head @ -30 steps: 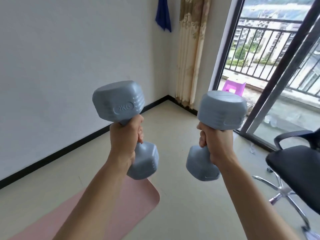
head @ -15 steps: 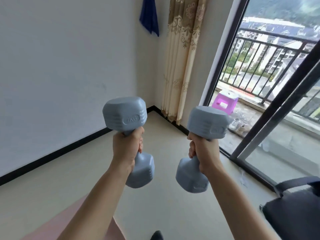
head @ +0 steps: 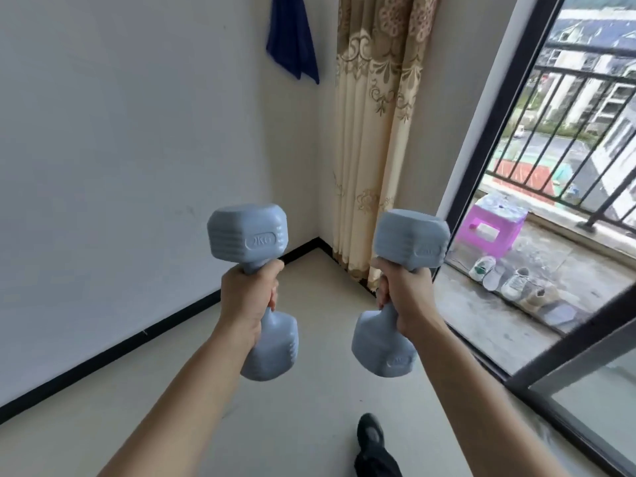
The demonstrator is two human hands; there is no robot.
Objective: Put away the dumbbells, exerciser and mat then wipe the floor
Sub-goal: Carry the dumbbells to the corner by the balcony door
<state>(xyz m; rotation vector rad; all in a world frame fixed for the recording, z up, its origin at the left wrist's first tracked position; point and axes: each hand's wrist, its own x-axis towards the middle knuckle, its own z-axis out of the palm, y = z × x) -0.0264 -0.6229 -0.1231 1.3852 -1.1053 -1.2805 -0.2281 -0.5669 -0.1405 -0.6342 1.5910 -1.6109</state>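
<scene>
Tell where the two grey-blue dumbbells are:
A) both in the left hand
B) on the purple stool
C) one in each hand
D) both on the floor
C: the left hand grips the left dumbbell by its handle, and the right hand grips the right dumbbell, both off the floor.

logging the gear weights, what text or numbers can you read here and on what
"2KG": embossed on the upper head of the left dumbbell, held by the left hand.
Embossed marks on both heads of the right dumbbell, in the right hand: too blurred to read.
Nothing else legible.
</scene>
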